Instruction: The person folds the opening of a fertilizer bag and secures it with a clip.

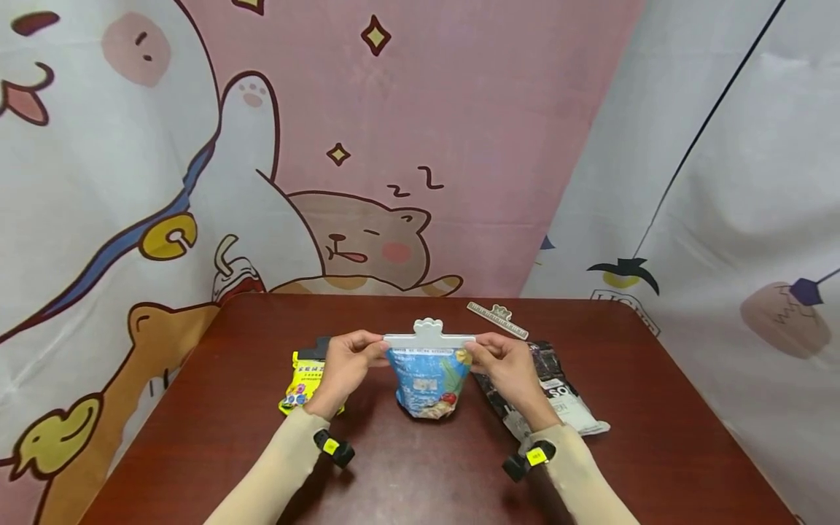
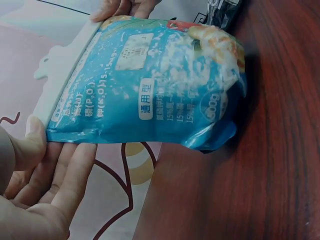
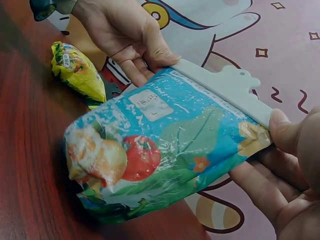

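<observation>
A blue fertilizer bag with vegetable pictures hangs upright between both hands, its top edge clamped in a long white sealing clip. My left hand pinches the left end of the clip and the bag's top corner between thumb and fingers. At the opposite end, my right hand pinches the clip and corner the same way. In the left wrist view the bag's printed side shows white lettering. Tomato and leaf pictures cover the bag in the right wrist view.
Left of the bag lies a yellow packet with a dark clip at its top. On the right is a black and white packet, partly behind the right hand. A beige clip lies near the far edge of the brown table.
</observation>
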### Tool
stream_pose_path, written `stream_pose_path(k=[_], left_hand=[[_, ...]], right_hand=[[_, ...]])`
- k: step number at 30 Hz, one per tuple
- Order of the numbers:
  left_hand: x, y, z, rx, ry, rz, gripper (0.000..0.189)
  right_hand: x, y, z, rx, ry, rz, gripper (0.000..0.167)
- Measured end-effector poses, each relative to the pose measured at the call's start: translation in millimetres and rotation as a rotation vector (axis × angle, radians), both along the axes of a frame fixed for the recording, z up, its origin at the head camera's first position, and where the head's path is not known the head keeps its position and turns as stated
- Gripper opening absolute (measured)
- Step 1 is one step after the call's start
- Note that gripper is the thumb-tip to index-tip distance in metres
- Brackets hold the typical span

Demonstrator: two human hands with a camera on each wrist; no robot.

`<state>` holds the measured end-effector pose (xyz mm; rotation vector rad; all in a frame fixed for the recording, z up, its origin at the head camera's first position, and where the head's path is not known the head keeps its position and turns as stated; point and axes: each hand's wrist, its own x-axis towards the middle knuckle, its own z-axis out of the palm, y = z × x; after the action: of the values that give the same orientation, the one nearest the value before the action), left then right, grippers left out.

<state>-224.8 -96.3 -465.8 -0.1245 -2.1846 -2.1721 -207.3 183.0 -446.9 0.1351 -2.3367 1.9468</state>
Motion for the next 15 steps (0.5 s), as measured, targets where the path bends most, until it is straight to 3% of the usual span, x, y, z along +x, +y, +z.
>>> stream_pose_path(k=[15], left_hand=[[-10.6, -8.9, 4.3, -0.103, -0.101, 0.060, 0.010]], right_hand=[[-17.6, -18, -4.5, -0.030, -0.104, -0.020, 0.033]])
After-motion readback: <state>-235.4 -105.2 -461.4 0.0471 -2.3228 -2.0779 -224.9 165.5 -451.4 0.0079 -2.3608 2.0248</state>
